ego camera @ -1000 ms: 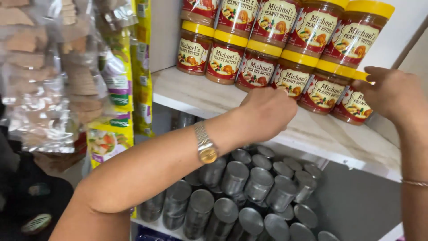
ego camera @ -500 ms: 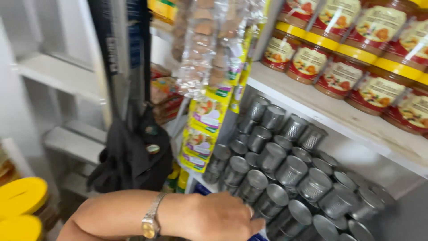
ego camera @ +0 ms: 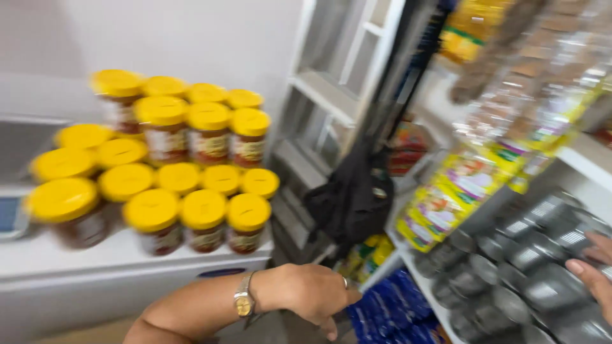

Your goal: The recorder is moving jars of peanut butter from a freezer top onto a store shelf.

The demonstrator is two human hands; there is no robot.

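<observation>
Yellow-lidded jars (ego camera: 191, 210) stand up-left of the left hand (ego camera: 306, 294) (empty, fingers loosely curled, the nearer one), while the right hand (ego camera: 596, 274), open, touches the cans (ego camera: 535, 255)

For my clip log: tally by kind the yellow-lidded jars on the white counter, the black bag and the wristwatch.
Yellow-lidded jars: 18 (blurred, so approximate)
Black bag: 1
Wristwatch: 1
Total: 20
</observation>
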